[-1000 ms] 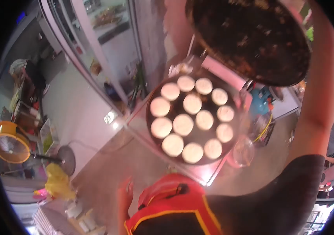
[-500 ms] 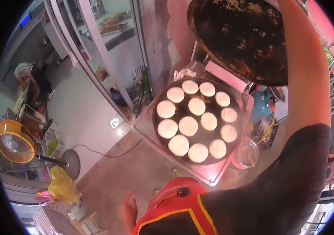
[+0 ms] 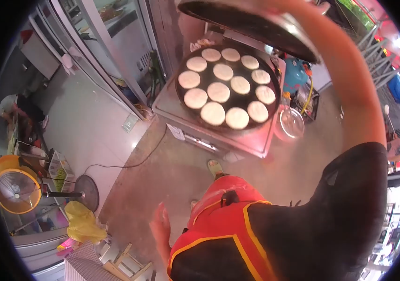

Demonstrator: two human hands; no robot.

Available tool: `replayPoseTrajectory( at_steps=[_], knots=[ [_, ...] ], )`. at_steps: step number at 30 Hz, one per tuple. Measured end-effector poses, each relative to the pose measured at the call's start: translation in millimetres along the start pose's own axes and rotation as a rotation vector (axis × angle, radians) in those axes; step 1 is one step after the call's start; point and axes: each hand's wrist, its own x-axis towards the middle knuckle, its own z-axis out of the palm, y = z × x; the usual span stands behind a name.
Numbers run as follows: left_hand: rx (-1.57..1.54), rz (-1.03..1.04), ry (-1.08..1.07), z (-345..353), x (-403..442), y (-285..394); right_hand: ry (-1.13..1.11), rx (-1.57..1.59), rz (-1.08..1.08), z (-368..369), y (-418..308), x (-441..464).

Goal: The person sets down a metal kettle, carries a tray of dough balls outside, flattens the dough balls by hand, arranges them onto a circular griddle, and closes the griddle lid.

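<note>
Above the far side of the griddle, my right hand (image 3: 279,6) grips a large round griddle lid (image 3: 242,22) at its top; the fingers are partly cut off by the frame edge. The lid is tilted, its blackened underside facing the griddle. Several pale round flatbreads (image 3: 218,92) lie apart from one another on the dark round griddle pan (image 3: 232,99), which is set in a metal stand (image 3: 167,100). My left hand (image 3: 161,224) hangs low by my red apron (image 3: 228,192), fingers stretched loosely and nothing visible in them.
Right of the stand are a clear tub (image 3: 291,123), a blue gas cylinder (image 3: 295,75) and a yellow hose (image 3: 309,96). A yellow fan (image 3: 18,189) stands at left, its cable (image 3: 129,166) crossing the floor. Behind the glass door, a person (image 3: 15,107) bends over.
The lid has come lower and swung left over the griddle's far side, showing less of its underside. My view has shifted, so the griddle appears higher. My left hand still hangs down.
</note>
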Motion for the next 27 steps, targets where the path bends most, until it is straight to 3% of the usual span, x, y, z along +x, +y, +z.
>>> replayPoseTrajectory(
  at_steps=[2, 8, 12, 14, 15, 18, 23, 27],
  knots=[
    [0.006, -0.002, 0.01, -5, -20, -25, -0.136, -0.143, -0.05, 16, -52, -31],
    [-0.08, -0.198, 0.11, -26, -106, -30, -0.135, 0.312, -0.282, 163, -165, -118],
    [-0.042, -0.386, 0.216, 0, -171, -8, -0.437, 0.461, -0.177, 246, -163, -186],
    [-0.044, -0.759, 0.316, 45, -276, 42, -0.591, 0.524, -0.391, 266, -220, -182],
    [-0.072, -0.943, 0.369, 70, -309, 68, -0.55, 0.527, -0.478, 284, -228, -175],
    [-0.189, -1.229, 0.517, 113, -351, 109, -0.468, 0.467, -0.575, 353, -212, -161],
    [-0.259, -1.512, 0.643, 188, -389, 151, -0.335, 0.296, -0.508, 400, -174, -118],
    [-0.75, -1.882, 1.193, 270, -443, 175, -0.196, 0.265, -0.512, 411, -221, -122]
  ],
)
